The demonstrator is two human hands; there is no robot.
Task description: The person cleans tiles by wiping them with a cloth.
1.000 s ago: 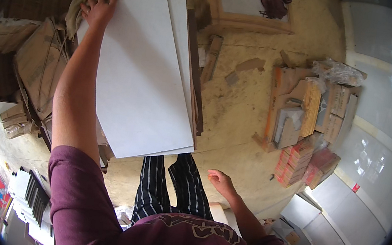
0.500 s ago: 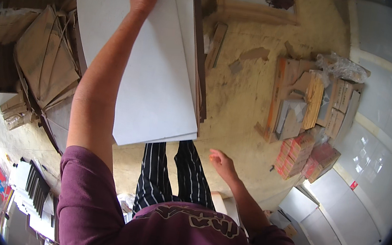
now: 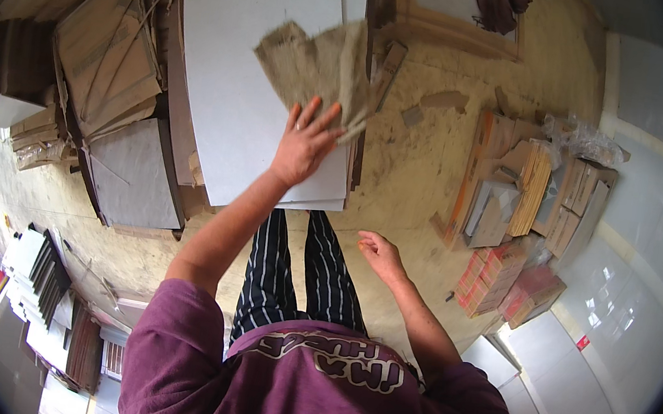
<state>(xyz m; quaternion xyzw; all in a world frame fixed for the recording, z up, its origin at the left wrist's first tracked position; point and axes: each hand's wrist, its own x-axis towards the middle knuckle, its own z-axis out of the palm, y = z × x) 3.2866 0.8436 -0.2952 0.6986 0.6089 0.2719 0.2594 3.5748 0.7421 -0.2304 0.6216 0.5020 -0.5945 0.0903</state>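
A brownish-grey rag [image 3: 315,62] lies bunched and slightly blurred on a large white panel [image 3: 224,105]. My left hand [image 3: 303,151] rests flat on the rag's near edge, fingers spread over it, a ring on one finger. Beneath the top panel, the edges of other panels stick out at the right and near sides, so this is a stack. My right hand [image 3: 381,255] hangs over the floor to the right of my legs, away from the stack. Its fingers are curled in, and nothing shows in them; an orange patch is at one fingertip.
Flattened cardboard [image 3: 108,51] and a grey slab [image 3: 135,172] lean left of the stack. On the right floor stand cardboard pieces [image 3: 500,161] and red-and-tan boxes [image 3: 491,278]. Pale panels [image 3: 565,381] line the right side. Sample boards [image 3: 37,280] sit at lower left.
My left hand has come back from the panel's far end toward my body, and the rag has moved with it. My right hand stays beside my legs. The view has shifted slightly.
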